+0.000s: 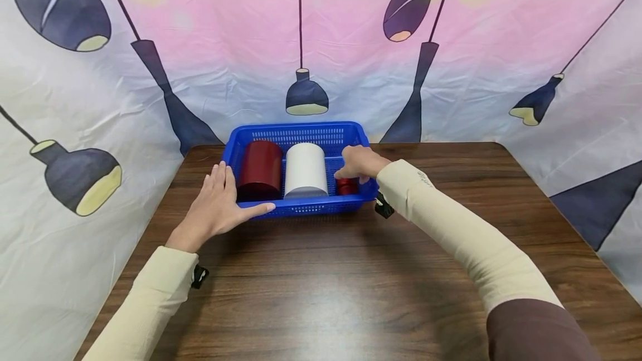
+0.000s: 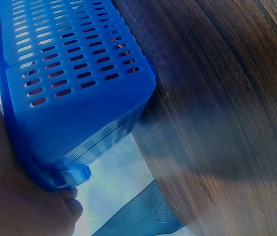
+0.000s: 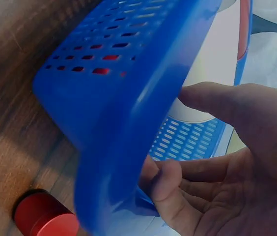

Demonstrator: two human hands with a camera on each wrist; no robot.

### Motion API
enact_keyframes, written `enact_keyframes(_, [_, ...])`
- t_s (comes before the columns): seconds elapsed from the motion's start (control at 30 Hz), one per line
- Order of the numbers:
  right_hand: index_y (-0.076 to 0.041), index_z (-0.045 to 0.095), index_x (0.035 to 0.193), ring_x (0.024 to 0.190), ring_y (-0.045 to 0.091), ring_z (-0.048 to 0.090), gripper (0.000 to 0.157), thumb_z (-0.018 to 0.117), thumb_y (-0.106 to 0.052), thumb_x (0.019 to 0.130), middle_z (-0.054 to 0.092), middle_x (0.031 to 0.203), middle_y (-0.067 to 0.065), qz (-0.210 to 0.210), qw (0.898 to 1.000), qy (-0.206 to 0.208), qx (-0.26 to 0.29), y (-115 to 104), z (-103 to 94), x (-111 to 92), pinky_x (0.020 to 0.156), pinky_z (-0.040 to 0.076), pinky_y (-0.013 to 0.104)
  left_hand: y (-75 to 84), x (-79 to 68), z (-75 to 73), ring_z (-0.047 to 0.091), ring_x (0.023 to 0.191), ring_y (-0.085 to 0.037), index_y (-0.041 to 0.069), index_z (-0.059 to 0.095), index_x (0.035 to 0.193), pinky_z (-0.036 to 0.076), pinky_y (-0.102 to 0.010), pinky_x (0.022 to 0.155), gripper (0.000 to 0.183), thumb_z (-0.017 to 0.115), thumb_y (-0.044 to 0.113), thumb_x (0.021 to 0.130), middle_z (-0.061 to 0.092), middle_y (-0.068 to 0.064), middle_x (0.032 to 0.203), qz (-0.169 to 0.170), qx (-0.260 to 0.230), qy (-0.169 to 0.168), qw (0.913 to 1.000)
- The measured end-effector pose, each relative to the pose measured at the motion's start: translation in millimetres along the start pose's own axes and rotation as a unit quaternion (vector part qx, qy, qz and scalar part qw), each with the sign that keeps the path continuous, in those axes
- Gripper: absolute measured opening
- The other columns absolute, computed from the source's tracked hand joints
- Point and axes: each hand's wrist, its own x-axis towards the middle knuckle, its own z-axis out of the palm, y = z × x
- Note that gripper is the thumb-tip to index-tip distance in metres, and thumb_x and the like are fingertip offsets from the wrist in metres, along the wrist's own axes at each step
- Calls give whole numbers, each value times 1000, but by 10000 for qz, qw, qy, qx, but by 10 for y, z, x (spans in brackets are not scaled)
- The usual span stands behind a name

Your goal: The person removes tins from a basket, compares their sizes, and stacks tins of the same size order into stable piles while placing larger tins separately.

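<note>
A blue plastic basket (image 1: 301,203) with slotted walls stands at the back of the table. Inside it lie a big dark red cylinder (image 1: 261,169) at the left and a white cylinder (image 1: 306,167) in the middle. My left hand (image 1: 215,205) rests on the front left corner, its fingers straight along the side and its thumb on the front rim. Over the right end reaches my right hand (image 1: 360,162), thumb apart from loosely bent fingers, nothing visible in the gap. Below it sits a small shiny red object (image 1: 346,187), partly hidden by the hand.
A small red cylinder with a black end (image 3: 45,216) is on the table outside the basket, in the right wrist view. The brown wooden table (image 1: 311,283) ends at a cloth backdrop (image 1: 241,71) printed with lamps.
</note>
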Motion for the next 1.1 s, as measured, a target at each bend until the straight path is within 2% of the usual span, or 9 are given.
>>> enact_keyframes(0.13, [-8,53,85,72,27,73,35,70,-36,96,50,73,4,68,9999,-99,-36,-27,3,49,56,59,30,7,-4,-8,-7,150,-51,-15,2,155,1,-63,120,139,48,91,77,-8,-33,163,-24,-22,-7,10000])
enact_keyframes(0.37, [-3,56,105,84,29,75,38,70,-37,96,65,91,12,315,9989,-319,-150,-61,19,133,61,61,32,10,-15,-12,-8,150,-50,-15,2,155,1,-62,120,139,48,91,77,-9,-33,163,-33,-34,-43,10000])
enact_keyframes(0.47, [-3,57,109,86,29,75,40,70,-38,96,67,95,13,421,9981,-386,-221,-74,38,172,64,61,32,8,-17,-7,-7,150,-51,-15,3,155,1,-63,120,139,49,90,77,-8,-33,163,-13,-37,-15,10000])
enact_keyframes(0.57, [-4,58,110,88,29,75,39,69,-39,96,66,96,12,430,9975,-447,-340,-86,67,203,59,59,30,1,-12,-2,-7,151,-50,-15,3,155,1,-62,121,139,48,91,77,-8,-33,164,-27,-18,-12,10000])
enact_keyframes(0.7, [-4,60,109,86,27,74,37,69,-38,96,65,94,12,383,9973,-467,-417,-98,104,213,57,59,28,1,-7,1,-8,151,-49,-14,2,155,0,-62,121,139,47,92,77,-8,-32,164,-47,-23,-35,10000])
enact_keyframes(0.93, [-3,59,109,75,23,72,37,71,-35,95,63,92,11,378,9981,-473,-139,-107,132,214,76,62,36,2,-12,1,-7,150,-50,-14,2,155,1,-62,120,139,47,91,77,-8,-32,164,-51,-5,-24,10000])
enact_keyframes(1.1, [-3,58,110,71,20,67,37,72,-33,94,61,92,10,360,9978,-549,-2,-100,130,221,74,61,34,0,-17,-3,-7,151,-50,-15,4,155,1,-62,121,138,48,91,77,-7,-32,164,-36,-12,3,10000])
